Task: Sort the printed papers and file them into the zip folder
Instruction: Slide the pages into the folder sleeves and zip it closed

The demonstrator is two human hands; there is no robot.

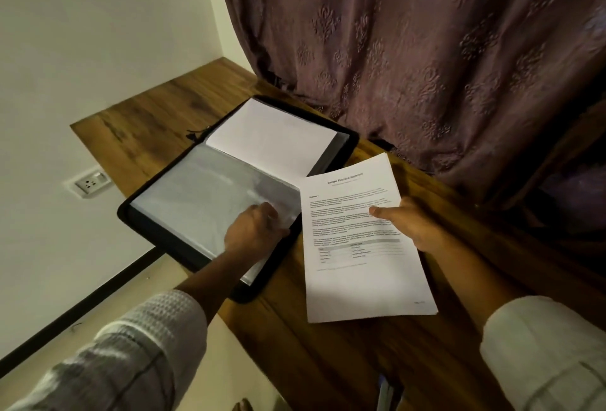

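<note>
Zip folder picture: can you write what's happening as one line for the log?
zip folder: open on table | left hand: grips clear sleeve edge | right hand: holds printed paper | filing: not yet done

Black zip folder open flat, white sheet inside; printed paper just right.

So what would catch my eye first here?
The printed page, held by the right hand over the wooden desk at centre right. Left of it lies the open black zip folder, where the left hand pinches a clear sleeve. A purple curtain hangs behind.
</note>
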